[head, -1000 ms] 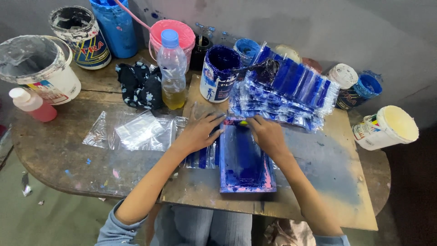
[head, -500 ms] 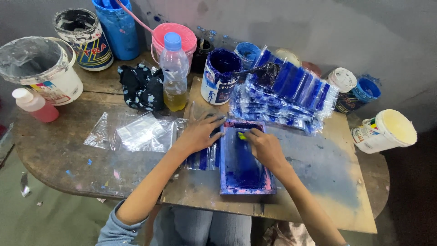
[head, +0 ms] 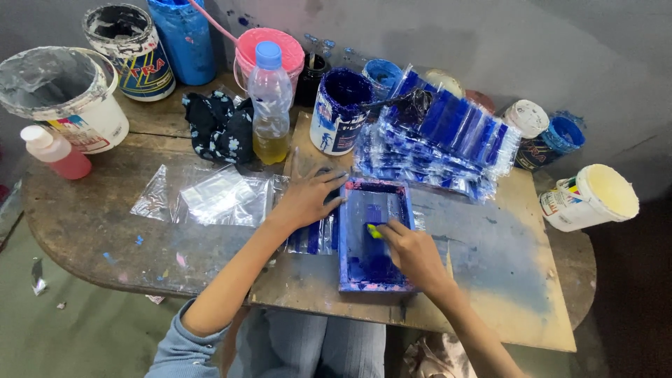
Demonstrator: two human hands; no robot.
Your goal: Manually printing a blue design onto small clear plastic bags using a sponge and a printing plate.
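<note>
Your right hand [head: 413, 250] has slid down from the frame's far edge toward its middle, so the stroke looks underway. Its fingers are closed on a small yellow-green squeegee [head: 374, 230], pressed at their tips onto the blue-inked screen frame [head: 371, 234]. Your left hand [head: 308, 196] lies flat with fingers spread, tips touching the frame's left rail, gripping nothing. Beneath that palm sits what seems a clear plastic bag [head: 315, 238], though ink hides it. Just beyond your fingertips lies the stack of printed bags [head: 441, 140].
</note>
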